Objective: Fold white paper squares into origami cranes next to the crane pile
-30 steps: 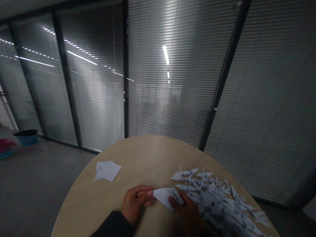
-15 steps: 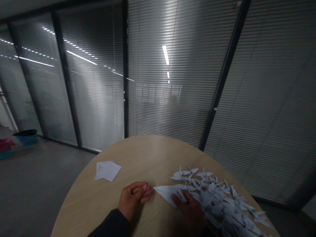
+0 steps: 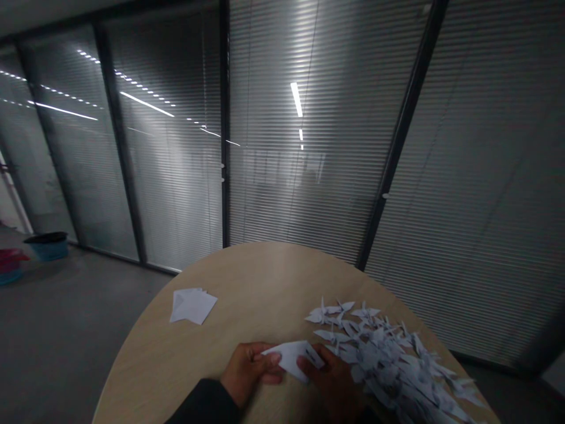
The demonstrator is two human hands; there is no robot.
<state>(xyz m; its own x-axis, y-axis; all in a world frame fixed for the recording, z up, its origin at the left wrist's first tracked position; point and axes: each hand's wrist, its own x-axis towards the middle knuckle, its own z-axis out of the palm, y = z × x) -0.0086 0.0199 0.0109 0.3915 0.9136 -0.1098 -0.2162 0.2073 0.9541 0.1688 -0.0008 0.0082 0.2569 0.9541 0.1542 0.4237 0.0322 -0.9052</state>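
Observation:
A partly folded white sheet of paper is held between my two hands, low over the near part of the table. My left hand pinches its left corner between thumb and fingers. On the opposite side, my right hand grips the paper with its thumb on top. A heap of folded white paper cranes spreads just beyond and to the right of my right hand. Farther left lies a small stack of white paper sheets, apart from both hands.
The round wooden table has its far edge near a glass partition with blinds. On the floor at the left stand a blue bucket with a black liner and a blue container with something red.
My left hand has moved right and taken hold of the paper's left corner, where before it was just apart from it. The paper has shifted slightly toward me and turned.

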